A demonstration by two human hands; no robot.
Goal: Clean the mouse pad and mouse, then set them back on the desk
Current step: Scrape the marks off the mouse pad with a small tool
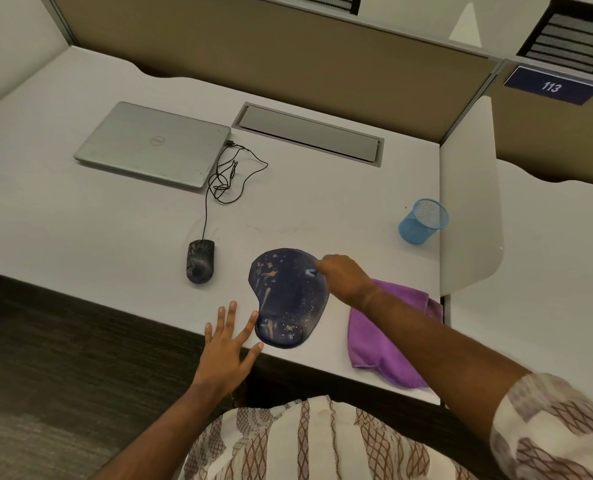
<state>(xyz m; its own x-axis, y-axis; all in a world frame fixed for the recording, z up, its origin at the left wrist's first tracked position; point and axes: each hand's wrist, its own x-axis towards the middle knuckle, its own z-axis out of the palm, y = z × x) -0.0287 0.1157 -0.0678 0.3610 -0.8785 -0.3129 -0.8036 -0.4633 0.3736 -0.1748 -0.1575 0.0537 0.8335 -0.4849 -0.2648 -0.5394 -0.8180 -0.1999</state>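
Note:
A dark blue mouse pad [288, 296] with a wrist rest lies near the desk's front edge, speckled with dust and pale smears. A dusty black wired mouse [200, 260] sits to its left, its cable running back to the laptop. My right hand [343, 277] is closed over the pad's upper right edge, with a small blue and white object [311, 271] showing at the fingertips; what it is I cannot tell. My left hand [228, 344] is spread flat at the desk edge, fingers apart, beside the pad's lower left.
A purple cloth [385, 344] lies on the desk right of the pad, under my right forearm. A closed silver laptop [153, 143] and a cable hatch [309, 133] lie at the back. A blue mesh cup [422, 221] stands right, by a white divider panel [468, 199].

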